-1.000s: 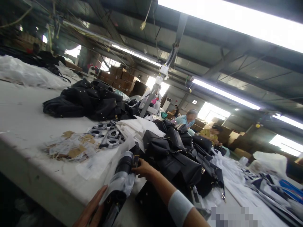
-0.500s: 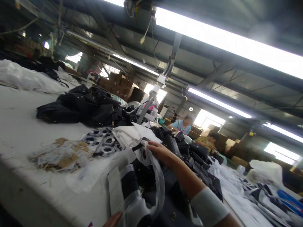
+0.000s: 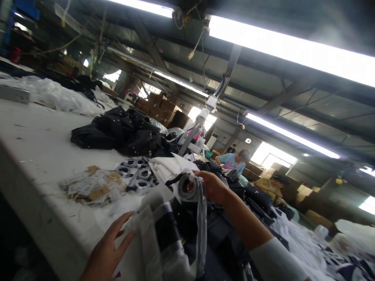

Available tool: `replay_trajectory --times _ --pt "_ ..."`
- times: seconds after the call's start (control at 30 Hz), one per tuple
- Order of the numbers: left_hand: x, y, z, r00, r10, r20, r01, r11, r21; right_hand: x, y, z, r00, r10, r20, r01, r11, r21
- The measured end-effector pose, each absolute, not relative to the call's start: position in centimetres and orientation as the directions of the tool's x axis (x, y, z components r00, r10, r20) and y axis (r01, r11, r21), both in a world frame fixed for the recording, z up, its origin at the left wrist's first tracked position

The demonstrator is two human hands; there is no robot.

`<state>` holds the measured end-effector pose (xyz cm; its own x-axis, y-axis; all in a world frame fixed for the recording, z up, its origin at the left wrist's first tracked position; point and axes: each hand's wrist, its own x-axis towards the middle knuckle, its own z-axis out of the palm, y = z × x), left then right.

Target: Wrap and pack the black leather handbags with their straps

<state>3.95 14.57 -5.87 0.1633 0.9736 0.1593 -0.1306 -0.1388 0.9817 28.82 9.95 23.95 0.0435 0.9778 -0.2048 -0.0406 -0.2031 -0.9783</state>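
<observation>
My right hand (image 3: 210, 186) is closed around a coiled strap (image 3: 186, 193) wrapped in pale, see-through film. From the coil a loose length hangs down to a black bag (image 3: 218, 234) below. White tissue and clear wrapping cover part of that bag, with a black band (image 3: 166, 230) showing between them. My left hand (image 3: 109, 248) is apart from the wrapping, at its left edge, with fingers spread and nothing held. Left of the coil lie several rolled straps (image 3: 142, 177) and a heap of paper tags (image 3: 95, 185).
A pile of black bags (image 3: 123, 132) lies farther back on the white table (image 3: 49, 152). White sheets (image 3: 166, 166) stand before a slanted metal post (image 3: 191, 136). More dark bags run off to the right, where two people sit. Clear plastic (image 3: 55, 93) is heaped at far left.
My left hand has risen into view from the bottom edge, its fingers opening away from the wrapping. My right hand still holds the strap, its coil now turned more toward me. The view has shifted left.
</observation>
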Motion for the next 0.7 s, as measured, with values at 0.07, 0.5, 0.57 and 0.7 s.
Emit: replay_trajectory --times 0.07,0.5,0.57,0.7 --pt "3.9 15.7 -5.5 0.129 0.986 0.105 -0.22 -0.074 0.973 27.8 9.7 25.7 0.024 0.987 -0.159 -0.043 -0.158 -0.986" --pt "0.2 14.8 -0.6 0.284 0.958 -0.039 -0.725 0.241 0.646 22.8 13.8 34.0 -0.172 0.985 0.001 0.111 0.02 -0.994" --pt "0.6 13.6 -1.6 0.287 0.948 -0.137 -0.773 0.314 0.552 22.3 14.7 33.7 -0.202 0.979 -0.021 0.142 0.008 -0.99" --pt "2.1 11.5 -4.8 0.274 0.91 -0.31 -0.758 0.403 0.512 21.3 15.8 31.4 -0.224 0.968 -0.112 0.22 -0.062 -0.973"
